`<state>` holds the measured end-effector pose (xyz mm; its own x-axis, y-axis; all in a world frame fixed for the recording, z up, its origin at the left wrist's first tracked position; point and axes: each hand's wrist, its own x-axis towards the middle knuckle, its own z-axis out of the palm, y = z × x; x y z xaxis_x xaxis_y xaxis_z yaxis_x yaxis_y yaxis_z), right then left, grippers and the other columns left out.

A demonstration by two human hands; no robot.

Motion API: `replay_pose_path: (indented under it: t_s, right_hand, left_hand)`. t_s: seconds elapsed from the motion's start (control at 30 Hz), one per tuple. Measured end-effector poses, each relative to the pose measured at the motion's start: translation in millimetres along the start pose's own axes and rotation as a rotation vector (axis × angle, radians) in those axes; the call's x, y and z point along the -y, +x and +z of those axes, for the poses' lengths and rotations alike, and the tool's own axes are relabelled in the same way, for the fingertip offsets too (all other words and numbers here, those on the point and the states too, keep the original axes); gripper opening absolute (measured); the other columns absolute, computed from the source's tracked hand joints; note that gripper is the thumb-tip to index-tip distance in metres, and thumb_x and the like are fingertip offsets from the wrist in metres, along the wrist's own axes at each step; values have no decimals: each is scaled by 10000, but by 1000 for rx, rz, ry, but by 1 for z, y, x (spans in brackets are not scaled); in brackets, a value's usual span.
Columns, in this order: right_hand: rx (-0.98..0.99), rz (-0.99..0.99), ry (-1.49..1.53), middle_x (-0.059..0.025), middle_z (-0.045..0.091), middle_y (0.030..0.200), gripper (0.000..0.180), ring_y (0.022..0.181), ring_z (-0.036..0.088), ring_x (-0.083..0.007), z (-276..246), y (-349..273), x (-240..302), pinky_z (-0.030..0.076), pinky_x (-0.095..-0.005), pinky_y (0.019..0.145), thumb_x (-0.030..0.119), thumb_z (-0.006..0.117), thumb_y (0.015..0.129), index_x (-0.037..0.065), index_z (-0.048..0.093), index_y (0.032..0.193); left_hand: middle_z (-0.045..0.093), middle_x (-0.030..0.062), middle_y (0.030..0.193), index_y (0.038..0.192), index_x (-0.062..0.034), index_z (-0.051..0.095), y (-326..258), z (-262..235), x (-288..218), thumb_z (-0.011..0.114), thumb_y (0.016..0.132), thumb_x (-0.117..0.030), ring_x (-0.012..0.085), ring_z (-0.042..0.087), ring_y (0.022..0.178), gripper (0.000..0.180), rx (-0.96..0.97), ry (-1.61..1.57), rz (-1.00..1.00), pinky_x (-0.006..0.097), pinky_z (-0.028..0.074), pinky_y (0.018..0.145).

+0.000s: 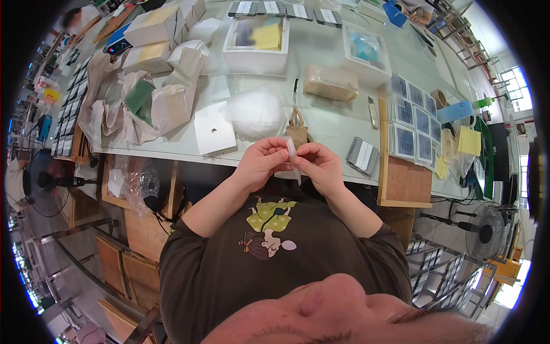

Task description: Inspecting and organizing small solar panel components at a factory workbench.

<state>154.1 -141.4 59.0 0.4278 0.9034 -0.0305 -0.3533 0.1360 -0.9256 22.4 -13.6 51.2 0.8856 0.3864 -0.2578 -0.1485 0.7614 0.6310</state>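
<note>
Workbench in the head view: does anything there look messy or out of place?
Yes. Crumpled brown wrapping paper lies heaped and torn open at the bench's left, around a green flat piece. Both hands, left hand and right hand, pinch a small white strip.

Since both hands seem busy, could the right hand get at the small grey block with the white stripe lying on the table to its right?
Probably yes: the grey block lies uncovered near the right hand, but that hand would first have to release the thin white strip.

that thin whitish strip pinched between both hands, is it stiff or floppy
Likely floppy: the whitish strip looks thin and translucent, held up by the left hand and right hand together. Probably very light, since fingertips alone carry it. It may crease easily.
</note>
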Motion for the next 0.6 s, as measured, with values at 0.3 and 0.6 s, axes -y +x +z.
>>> replay_pose_path:
  t_s: [0.3, 0.6]
  right_hand:
    - [46, 56, -56, -47, 635, 953, 136, 844, 618, -113, 3, -4, -1, 507, -252, 749, 22, 661, 856, -16, 607, 976]
    - [56, 300, 163, -35, 635, 942, 136, 844, 607, -127, -7, -4, -5, 490, -259, 739, 127, 595, 920, 16, 638, 984]
  left_hand:
    - [650, 80, 897, 1027, -12, 579, -1, -1, 4, 639, 869, -32, 149, 652, 805, 171, -68, 160, 47, 269, 567, 685]
    - [613, 46, 886, 994, -22, 554, -2, 0, 7, 679, 844, -61, 107, 609, 757, 199, 2, 234, 52, 256, 537, 675]
